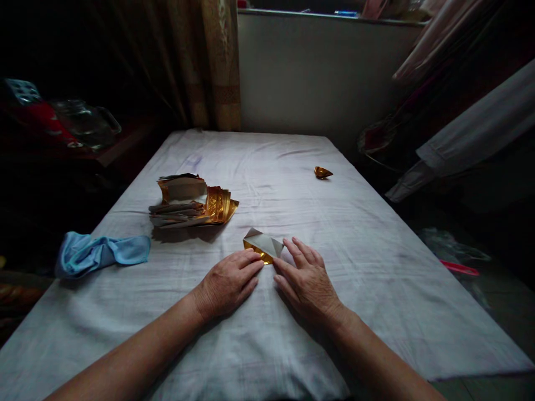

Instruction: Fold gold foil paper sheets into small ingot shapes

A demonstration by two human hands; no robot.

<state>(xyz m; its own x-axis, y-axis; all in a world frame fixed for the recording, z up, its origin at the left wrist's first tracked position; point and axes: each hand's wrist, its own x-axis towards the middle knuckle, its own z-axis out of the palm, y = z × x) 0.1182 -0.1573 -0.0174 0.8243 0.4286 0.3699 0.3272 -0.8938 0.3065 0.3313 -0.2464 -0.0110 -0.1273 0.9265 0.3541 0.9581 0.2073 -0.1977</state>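
Note:
A sheet of gold foil paper (264,241), partly folded with its pale back showing and a gold strip along the near side, lies on the bed-like white surface between my hands. My left hand (229,281) has its fingers close together, their tips gripping the paper's near left edge. Spread fingers of my right hand (307,278) rest flat at the paper's right end, touching it. Left of and beyond my hands stands a thick stack of gold foil papers (194,203), bent and fanned. A small folded gold piece (322,172) sits far right.
A crumpled light blue cloth (102,255) lies at the left edge of the white sheet (368,312). Beyond the left side are a glass jug (86,122) and a red object. Hanging clothes (480,122) and a red-handled item (458,268) are off the right side.

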